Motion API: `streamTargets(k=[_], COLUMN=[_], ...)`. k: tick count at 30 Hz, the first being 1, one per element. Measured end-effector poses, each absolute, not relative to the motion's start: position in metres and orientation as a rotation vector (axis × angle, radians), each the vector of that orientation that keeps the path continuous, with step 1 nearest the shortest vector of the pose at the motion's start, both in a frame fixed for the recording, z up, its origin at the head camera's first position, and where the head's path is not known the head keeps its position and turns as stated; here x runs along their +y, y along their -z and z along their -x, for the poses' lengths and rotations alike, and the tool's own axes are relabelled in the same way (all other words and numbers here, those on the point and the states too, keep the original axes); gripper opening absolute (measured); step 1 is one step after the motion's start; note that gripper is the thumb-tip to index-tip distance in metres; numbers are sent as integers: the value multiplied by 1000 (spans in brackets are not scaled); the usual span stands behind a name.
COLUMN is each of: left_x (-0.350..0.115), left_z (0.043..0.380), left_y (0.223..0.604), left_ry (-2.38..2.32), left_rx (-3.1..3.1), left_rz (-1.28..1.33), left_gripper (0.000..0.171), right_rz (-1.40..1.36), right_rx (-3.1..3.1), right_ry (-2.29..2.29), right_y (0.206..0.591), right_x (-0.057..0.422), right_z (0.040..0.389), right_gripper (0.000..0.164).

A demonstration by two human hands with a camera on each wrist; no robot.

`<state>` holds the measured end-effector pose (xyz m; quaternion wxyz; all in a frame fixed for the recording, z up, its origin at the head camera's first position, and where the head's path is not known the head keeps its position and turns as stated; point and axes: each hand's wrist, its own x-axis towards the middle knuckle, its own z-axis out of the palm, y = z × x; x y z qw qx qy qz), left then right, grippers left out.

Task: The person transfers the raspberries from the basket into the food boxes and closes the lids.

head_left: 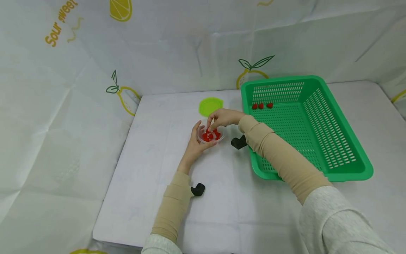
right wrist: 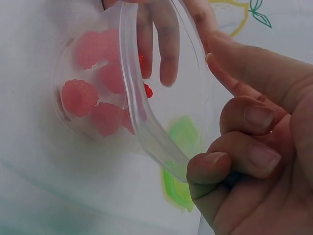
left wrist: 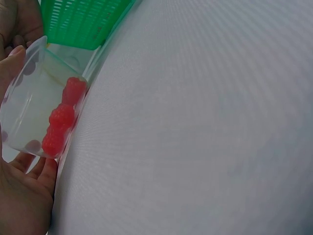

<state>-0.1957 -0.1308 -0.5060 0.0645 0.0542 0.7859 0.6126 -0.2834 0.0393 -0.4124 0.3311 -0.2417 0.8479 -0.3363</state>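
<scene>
My left hand grips a clear plastic bowl from its left side, thumb on the near side and fingers round the far side. Several red raspberries lie on the bottom of the bowl. Over the bowl's opening is my right hand, its thumb and index finger pointing down toward the raspberries. In the right wrist view its other fingers are curled beside the rim. No raspberry shows clearly between its fingertips, which are partly hidden.
A green plastic basket stands to the right, under my right forearm. Three red raspberries lie in its far left corner. A lime-green lid lies on the white table just behind the bowl. A white lemon-print sheet hangs behind.
</scene>
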Motion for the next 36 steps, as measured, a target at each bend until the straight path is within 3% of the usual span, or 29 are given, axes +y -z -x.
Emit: streamTargets(k=[14, 21, 36], left_x=[-131, -130, -128], left_z=[193, 195, 186], left_y=[498, 504, 481], left_ry=[-1835, -1852, -1830], left_rx=[2346, 2353, 2309], left_rz=[-157, -143, -148], left_gripper=[94, 93, 96], right_rz=[712, 723, 393], right_rx=[2169, 2228, 2348], right_ry=[873, 1020, 1520], right_y=[395, 373, 386], right_x=[44, 64, 144], right_z=[278, 275, 288], right_gripper=[32, 31, 40])
